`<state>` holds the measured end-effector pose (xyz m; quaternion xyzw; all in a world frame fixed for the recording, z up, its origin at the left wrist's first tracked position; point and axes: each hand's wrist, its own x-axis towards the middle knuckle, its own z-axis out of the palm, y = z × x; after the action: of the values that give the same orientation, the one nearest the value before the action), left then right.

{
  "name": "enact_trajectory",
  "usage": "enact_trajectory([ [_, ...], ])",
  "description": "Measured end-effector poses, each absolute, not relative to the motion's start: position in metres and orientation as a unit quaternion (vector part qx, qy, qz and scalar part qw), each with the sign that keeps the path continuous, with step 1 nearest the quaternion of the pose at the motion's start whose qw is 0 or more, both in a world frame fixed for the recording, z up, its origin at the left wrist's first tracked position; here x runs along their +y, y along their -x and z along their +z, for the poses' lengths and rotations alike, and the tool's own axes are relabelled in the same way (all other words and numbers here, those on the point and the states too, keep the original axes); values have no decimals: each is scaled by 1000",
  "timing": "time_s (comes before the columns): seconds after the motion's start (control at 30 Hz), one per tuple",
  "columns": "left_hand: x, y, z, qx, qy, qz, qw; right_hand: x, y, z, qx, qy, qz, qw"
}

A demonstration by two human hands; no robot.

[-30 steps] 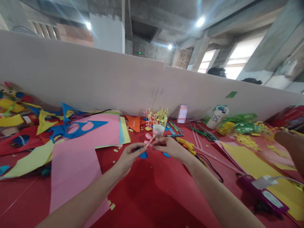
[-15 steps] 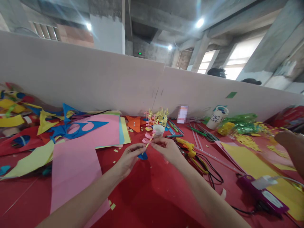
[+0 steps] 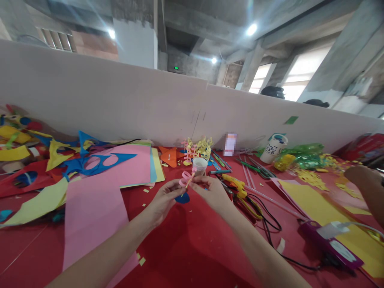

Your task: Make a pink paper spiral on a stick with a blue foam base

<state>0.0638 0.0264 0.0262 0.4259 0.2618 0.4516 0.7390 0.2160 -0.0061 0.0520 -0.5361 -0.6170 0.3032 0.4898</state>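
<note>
Between my two hands is a small paper flower (image 3: 187,180) with pink loops on a thin yellow stem and a blue round base (image 3: 182,198) at its lower end. My left hand (image 3: 165,197) is closed, thumb and fingers pinching it from the left. On the other side, my right hand (image 3: 211,192) pinches near the upper stem; its fingertips partly hide the contact. Just behind the fingers stands a white paper cup (image 3: 199,165). Finished-looking pink (image 3: 189,151) and yellow paper plants (image 3: 205,148) stand beyond the cup.
Pink paper sheets (image 3: 96,216) and blue cut scraps (image 3: 100,162) lie left. A yellow glue gun (image 3: 237,186), green-handled scissors (image 3: 252,166) and a purple power strip (image 3: 336,246) with cables are right. Another person's hand (image 3: 358,178) is at the far right.
The paper flower has turned slightly in my fingers; its pink loops sit lower and the blue base shows rounder. Both hands stay nearly in place.
</note>
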Motion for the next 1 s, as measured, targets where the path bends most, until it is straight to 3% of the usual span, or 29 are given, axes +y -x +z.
enact_trajectory([
  [1.0,25,-65,20,271,-508,441,688,-8,-216,55,-627,552,286,470],
])
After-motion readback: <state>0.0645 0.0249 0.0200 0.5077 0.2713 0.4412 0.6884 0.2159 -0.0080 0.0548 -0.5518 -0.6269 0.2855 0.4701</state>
